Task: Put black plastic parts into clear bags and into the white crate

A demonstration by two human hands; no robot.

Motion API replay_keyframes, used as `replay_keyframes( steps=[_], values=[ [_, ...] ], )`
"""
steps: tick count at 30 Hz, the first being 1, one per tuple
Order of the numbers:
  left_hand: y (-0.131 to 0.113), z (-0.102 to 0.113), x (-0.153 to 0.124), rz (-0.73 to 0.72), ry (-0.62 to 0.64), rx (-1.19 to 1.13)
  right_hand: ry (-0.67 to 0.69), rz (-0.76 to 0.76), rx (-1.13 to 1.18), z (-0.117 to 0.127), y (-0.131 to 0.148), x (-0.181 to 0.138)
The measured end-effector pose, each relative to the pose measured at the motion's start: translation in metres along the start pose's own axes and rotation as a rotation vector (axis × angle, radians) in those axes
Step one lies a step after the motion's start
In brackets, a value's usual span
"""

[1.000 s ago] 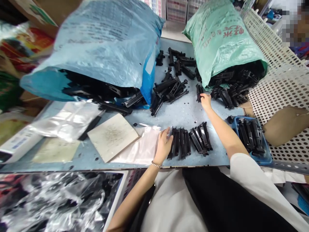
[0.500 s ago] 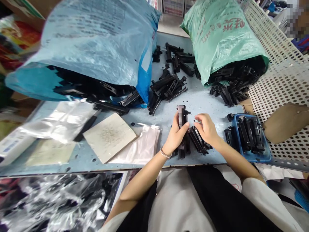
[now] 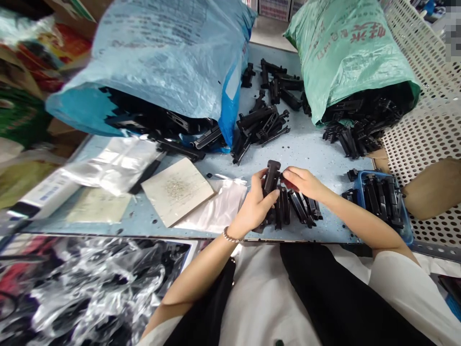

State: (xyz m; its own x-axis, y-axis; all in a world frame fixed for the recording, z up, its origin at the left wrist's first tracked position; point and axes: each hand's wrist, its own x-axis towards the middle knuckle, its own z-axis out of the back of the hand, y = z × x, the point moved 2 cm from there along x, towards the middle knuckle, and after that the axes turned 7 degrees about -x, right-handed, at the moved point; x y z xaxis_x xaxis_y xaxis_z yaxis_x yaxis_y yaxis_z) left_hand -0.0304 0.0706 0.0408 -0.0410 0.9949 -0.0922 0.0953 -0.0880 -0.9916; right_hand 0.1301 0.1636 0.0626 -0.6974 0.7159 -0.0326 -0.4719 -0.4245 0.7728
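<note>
My left hand [image 3: 254, 207] is closed around a long black plastic part [image 3: 271, 177], holding it upright just above the table. My right hand [image 3: 301, 181] pinches the same part at its right side, fingers together. Directly below both hands lies a row of black plastic parts [image 3: 297, 209] set side by side near the front edge of the blue table [image 3: 309, 149].
A blue sack [image 3: 169, 62] and a green sack [image 3: 345, 53] spill black parts at the back. A loose heap of parts [image 3: 261, 125] lies between them. A blue tray [image 3: 383, 197] with parts sits right. A tile [image 3: 178, 190] and clear bags [image 3: 216, 211] lie left.
My right hand came back from the green sack's mouth to the middle. My left hand lifted off the row and took hold of a part; both hands now meet on it.
</note>
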Motion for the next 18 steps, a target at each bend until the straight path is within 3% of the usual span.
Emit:
replay_keyframes(
  steps=[4,6,10,13,15,18],
  values=[
    [-0.005,0.002,0.000,0.226,0.098,-0.279,-0.056,0.273,-0.499,0.023,0.016,0.000],
    [-0.007,-0.001,-0.002,0.266,0.120,-0.320,-0.003,0.288,-0.467,0.025,0.018,0.002],
    [-0.007,-0.005,-0.004,0.118,0.039,-0.185,0.013,0.085,-0.133,0.011,0.011,0.004],
    [-0.003,-0.002,-0.002,0.073,0.014,-0.153,0.115,-0.035,-0.019,0.003,0.005,0.004],
    [-0.001,0.001,-0.001,0.120,0.034,-0.190,0.096,0.006,-0.111,0.008,0.007,0.004],
    [-0.003,0.002,-0.001,0.171,0.061,-0.233,-0.017,0.224,-0.399,0.023,0.014,0.006]
  ],
)
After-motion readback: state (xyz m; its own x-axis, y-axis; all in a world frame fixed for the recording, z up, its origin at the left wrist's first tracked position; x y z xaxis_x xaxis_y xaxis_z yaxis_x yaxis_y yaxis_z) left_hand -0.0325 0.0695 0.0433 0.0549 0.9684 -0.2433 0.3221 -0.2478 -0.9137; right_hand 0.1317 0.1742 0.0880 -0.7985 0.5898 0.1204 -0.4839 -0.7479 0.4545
